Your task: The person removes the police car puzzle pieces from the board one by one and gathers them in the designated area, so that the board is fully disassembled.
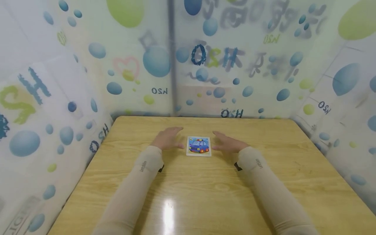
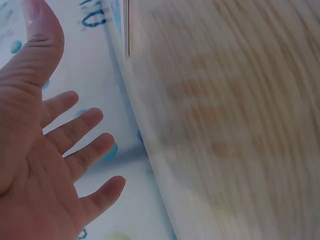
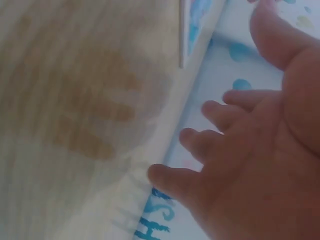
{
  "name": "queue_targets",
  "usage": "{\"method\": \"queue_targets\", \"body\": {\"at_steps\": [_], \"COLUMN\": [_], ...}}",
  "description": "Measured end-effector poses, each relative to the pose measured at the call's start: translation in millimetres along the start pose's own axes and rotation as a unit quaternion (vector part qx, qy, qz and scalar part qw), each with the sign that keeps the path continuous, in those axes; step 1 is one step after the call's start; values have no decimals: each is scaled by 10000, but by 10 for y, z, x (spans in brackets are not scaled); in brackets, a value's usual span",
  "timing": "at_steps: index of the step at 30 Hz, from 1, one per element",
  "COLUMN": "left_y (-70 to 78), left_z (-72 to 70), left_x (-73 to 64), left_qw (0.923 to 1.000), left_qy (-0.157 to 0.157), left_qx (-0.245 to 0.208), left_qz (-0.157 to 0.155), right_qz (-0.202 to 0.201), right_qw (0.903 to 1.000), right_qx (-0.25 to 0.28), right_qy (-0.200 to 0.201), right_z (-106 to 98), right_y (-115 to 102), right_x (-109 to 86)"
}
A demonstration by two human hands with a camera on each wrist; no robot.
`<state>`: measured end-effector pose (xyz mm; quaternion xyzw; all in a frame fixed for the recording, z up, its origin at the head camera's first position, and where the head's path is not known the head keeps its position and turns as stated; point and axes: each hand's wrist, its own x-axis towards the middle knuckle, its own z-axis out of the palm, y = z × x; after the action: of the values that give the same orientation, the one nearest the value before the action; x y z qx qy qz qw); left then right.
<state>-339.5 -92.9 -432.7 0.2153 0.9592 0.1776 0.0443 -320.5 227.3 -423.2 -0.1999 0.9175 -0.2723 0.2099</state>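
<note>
A small square picture puzzle (image 1: pixel 198 146) with a white border lies flat on the wooden table, showing a blue cartoon car with a red and yellow roof light. My left hand (image 1: pixel 168 139) hovers just left of it, palm turned inward and fingers spread. On the opposite side my right hand (image 1: pixel 229 143) mirrors that pose, apart from the puzzle. Both wrist views show bare palms holding nothing; only the thin edge of the puzzle (image 2: pixel 126 25) appears there, and likewise the puzzle's edge (image 3: pixel 183 35) in the right wrist view.
The light wooden table (image 1: pixel 194 189) reaches back to a curtain (image 1: pixel 132 81) printed with blue and green dots and letters. Similar curtain panels stand along both sides. A bright light reflection falls on the near part of the tabletop.
</note>
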Motion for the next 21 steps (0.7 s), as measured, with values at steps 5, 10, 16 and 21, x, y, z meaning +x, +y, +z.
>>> {"method": "queue_targets", "body": {"at_steps": [5,10,16,21], "left_y": [58,125,174,180], "left_z": [93,164,187,209], "left_x": [79,116,123,116], "left_qw": [9992,9978,9957,9929], "left_qy": [-358,-561,-807,-1035], "left_qx": [62,353,449,530], "left_qz": [160,98,90,233], "right_qz": [-10,34,-94,131], "right_qw": [9988,9985,9977,9958], "right_qx": [-412,-463,-647,-858], "right_qy": [-274,-304,-182,-296], "right_z": [84,147,222,267], "right_y": [-50,-88,-79,-92], "right_x": [55,114,199,203]}}
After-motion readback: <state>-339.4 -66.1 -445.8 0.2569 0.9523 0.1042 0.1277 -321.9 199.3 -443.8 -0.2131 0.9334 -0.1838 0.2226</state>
